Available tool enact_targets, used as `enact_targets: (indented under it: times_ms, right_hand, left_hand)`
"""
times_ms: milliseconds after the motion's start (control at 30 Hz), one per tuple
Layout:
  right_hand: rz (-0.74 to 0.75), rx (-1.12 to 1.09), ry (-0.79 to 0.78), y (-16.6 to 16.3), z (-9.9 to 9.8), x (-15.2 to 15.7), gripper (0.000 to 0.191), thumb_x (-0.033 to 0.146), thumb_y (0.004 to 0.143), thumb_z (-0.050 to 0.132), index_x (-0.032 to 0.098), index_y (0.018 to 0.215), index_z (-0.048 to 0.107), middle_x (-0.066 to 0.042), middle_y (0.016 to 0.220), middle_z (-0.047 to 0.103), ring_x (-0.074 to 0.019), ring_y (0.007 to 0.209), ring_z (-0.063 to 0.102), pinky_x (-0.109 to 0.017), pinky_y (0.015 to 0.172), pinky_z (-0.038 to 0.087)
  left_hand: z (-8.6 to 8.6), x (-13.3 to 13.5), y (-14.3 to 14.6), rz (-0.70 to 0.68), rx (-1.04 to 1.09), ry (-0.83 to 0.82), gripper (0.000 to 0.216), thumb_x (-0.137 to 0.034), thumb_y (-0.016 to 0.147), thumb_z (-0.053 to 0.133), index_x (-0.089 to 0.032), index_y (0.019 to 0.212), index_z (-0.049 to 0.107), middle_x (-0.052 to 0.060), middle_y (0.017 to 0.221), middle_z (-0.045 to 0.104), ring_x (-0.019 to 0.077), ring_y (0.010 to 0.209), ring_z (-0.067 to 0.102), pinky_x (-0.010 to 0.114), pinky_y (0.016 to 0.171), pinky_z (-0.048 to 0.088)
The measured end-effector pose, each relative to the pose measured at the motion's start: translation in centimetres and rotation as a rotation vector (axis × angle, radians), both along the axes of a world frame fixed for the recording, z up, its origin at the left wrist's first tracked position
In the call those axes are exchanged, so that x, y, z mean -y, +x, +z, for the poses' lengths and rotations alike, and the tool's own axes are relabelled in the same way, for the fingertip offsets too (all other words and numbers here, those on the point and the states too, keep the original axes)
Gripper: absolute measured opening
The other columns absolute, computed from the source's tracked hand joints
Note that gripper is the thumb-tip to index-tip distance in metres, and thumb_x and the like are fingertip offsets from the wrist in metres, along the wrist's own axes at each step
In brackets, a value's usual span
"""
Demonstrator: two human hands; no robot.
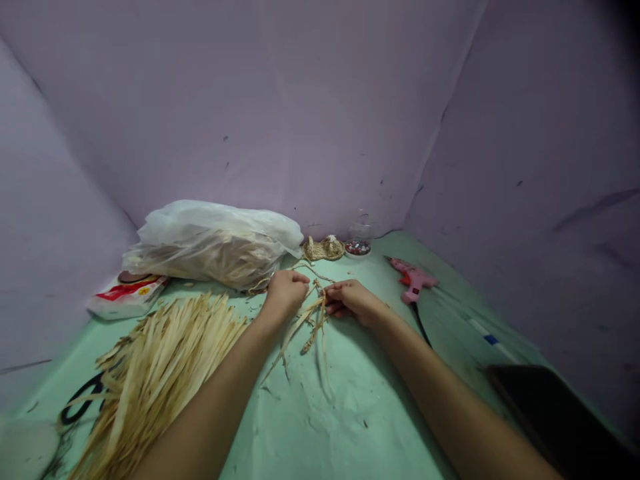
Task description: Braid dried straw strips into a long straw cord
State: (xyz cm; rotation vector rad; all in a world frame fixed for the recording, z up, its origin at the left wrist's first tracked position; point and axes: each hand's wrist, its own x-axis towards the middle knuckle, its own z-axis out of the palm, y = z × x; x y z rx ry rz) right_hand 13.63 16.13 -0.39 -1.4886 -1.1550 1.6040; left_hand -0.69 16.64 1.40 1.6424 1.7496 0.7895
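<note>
Between my two hands hangs a small knotted bunch of dried plant-fibre strips [316,313], with loose ends trailing down over the green table. My left hand [290,291] is closed, its thumb and fingers pinched at the left side of the bunch. From the right, my right hand [353,300] pinches the strips near the knot, its lower fingers curled beneath. A thin twisted fibre strand [315,270] lies just beyond both hands. The exact grip at the fingertips is too small to make out fully.
Left of my arm lies a large pile of dried strips [165,360], partly over black-handled scissors [83,399]. Behind are a white plastic bag [215,240], a packet [127,297], a woven piece [323,249] and a bead container [358,248]. A pink glue gun [414,279] and dark flat object [555,420] lie right.
</note>
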Motion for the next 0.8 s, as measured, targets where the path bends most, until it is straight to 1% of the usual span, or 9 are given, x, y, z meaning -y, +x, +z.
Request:
enact_targets:
  times_ms: [67,233,300,367,433,533,633,700,800]
  right_hand:
    - [0.010,-0.022,0.005,0.1,0.0,0.1,0.016,0.003,0.073,0.044,0.011,0.074,0.057,-0.001,0.059,0.058,-0.0054,0.041,0.052,-0.014,0.036,0.038]
    - [0.006,-0.110,-0.022,0.2,-0.1,0.4,0.011,0.002,0.070,0.050,0.012,0.073,0.055,0.001,0.057,0.058,-0.0054,0.040,0.052,-0.015,0.036,0.041]
    - [0.008,-0.153,-0.026,0.2,0.0,0.5,0.008,0.005,0.071,0.051,0.012,0.071,0.055,0.002,0.053,0.056,-0.0056,0.040,0.051,-0.015,0.037,0.041]
    - [-0.001,-0.163,-0.012,0.1,0.1,0.5,0.009,0.005,0.072,0.051,0.012,0.071,0.057,0.002,0.050,0.054,-0.0056,0.039,0.050,-0.015,0.037,0.041]
    - [-0.021,-0.144,0.007,-0.1,0.2,0.5,0.013,0.003,0.071,0.049,0.012,0.074,0.058,0.002,0.049,0.055,-0.0058,0.038,0.049,-0.016,0.037,0.041]
    - [-0.025,-0.049,0.037,-0.3,-0.1,0.3,0.020,0.002,0.068,0.049,0.014,0.079,0.061,0.004,0.047,0.055,-0.0057,0.035,0.046,-0.016,0.036,0.038]
    - [0.038,0.076,0.176,-0.4,-0.8,0.2,0.019,0.007,0.068,0.051,0.014,0.077,0.066,0.005,0.043,0.052,-0.0041,0.032,0.039,-0.015,0.034,0.031]
    - [0.072,0.116,0.227,-0.5,-1.1,0.2,0.020,0.009,0.067,0.051,0.014,0.077,0.068,0.005,0.044,0.053,-0.0040,0.033,0.039,-0.015,0.035,0.030]
    - [0.056,0.114,0.143,-0.8,-0.6,0.4,0.029,0.005,0.065,0.048,0.016,0.083,0.067,0.004,0.050,0.058,-0.0051,0.038,0.045,-0.015,0.037,0.033]
  left_hand:
    - [-0.6,-0.1,0.6,0.003,0.090,-0.042,0.018,-0.017,0.062,0.054,-0.012,0.075,0.066,0.003,0.064,0.062,0.0130,0.059,0.055,0.021,0.055,0.040]
    - [-1.6,0.5,1.4,-0.033,0.078,-0.026,0.008,-0.013,0.056,0.055,-0.012,0.058,0.062,0.000,0.051,0.056,0.0094,0.050,0.049,0.019,0.047,0.034]
    - [-1.7,0.6,1.3,-0.059,0.120,-0.047,0.008,-0.018,0.059,0.055,-0.012,0.056,0.059,-0.002,0.044,0.051,0.0083,0.043,0.046,0.019,0.043,0.032]
    - [-1.6,0.7,1.4,-0.065,0.209,-0.121,0.016,-0.027,0.063,0.055,-0.013,0.055,0.055,-0.003,0.036,0.045,0.0076,0.034,0.039,0.019,0.038,0.029]
    - [-1.4,0.7,1.5,-0.049,0.309,-0.203,0.018,-0.028,0.064,0.056,-0.013,0.055,0.053,-0.003,0.033,0.043,0.0071,0.029,0.035,0.019,0.034,0.026]
    - [-1.0,0.8,1.8,-0.026,0.400,-0.284,0.013,-0.020,0.062,0.057,-0.013,0.054,0.051,-0.002,0.033,0.045,0.0069,0.027,0.036,0.019,0.032,0.026]
    - [-0.6,0.9,1.9,-0.027,0.425,-0.314,0.017,-0.020,0.063,0.056,-0.013,0.049,0.049,-0.002,0.032,0.042,0.0061,0.026,0.034,0.018,0.030,0.023]
    - [-0.4,1.0,2.0,-0.009,0.438,-0.313,0.020,-0.017,0.063,0.056,-0.013,0.046,0.046,-0.003,0.030,0.038,0.0048,0.025,0.030,0.017,0.029,0.021]
    - [-0.3,0.8,1.9,0.033,0.482,-0.348,0.019,-0.008,0.059,0.053,-0.013,0.044,0.043,-0.005,0.028,0.034,0.0041,0.025,0.028,0.017,0.028,0.019]
